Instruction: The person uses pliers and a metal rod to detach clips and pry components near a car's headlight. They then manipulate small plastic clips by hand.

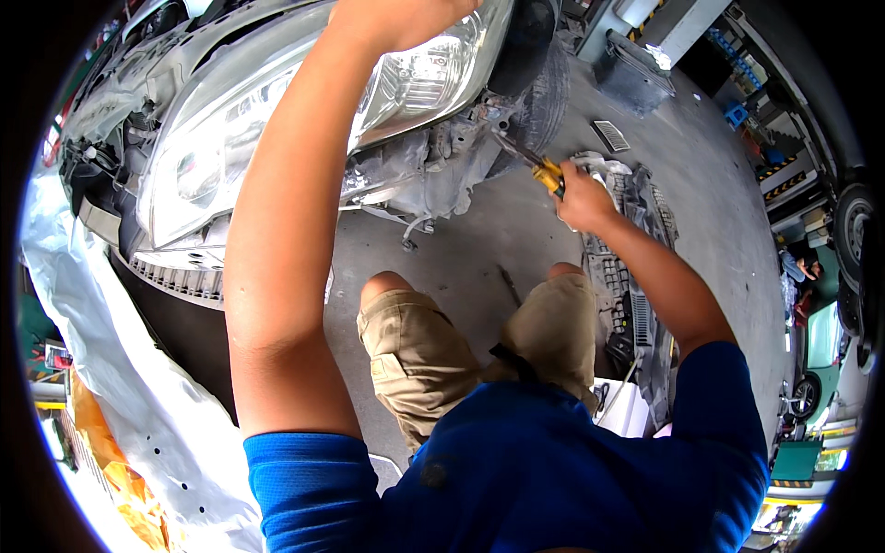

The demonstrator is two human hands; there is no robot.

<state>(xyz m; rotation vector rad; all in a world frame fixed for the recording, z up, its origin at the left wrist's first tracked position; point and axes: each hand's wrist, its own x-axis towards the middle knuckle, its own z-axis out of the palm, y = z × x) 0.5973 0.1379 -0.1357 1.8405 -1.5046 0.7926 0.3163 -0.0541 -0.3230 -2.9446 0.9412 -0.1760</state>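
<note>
Over the headlight (pixel 419 81), the left hand (pixel 396 20) was cut off by the upper edge, so its grip could not be told, and the left forearm (pixel 293 203) hid the headlight's middle. Right of the headlight, the right hand (pixel 586 198) was closed around a yellow-and-black-handled tool (pixel 547 173), its slim metal end hard to make out near grimy metalwork (pixel 452 155) below the headlight
</note>
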